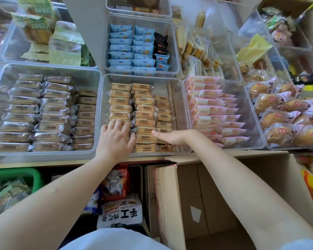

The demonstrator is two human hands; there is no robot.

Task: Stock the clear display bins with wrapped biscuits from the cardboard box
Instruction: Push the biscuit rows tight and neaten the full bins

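Observation:
A clear display bin (183, 112) in the middle of the shelf holds three rows of wrapped tan biscuits (145, 114). My left hand (116, 138) rests on the near end of the left row, fingers curled over the packets there. My right hand (170, 137) lies flat with straight fingers against the near packets of the right row, palm turned left. The open cardboard box (215, 195) stands below the shelf edge at the lower right; its inside looks bare.
A larger clear bin (96, 112) of silver-wrapped biscuits sits to the left, a bin of pink-wrapped cakes (206, 105) to the right. Blue packets (134, 49) fill the bin behind. Snack bags (119, 204) and a green basket (34, 175) lie under the shelf.

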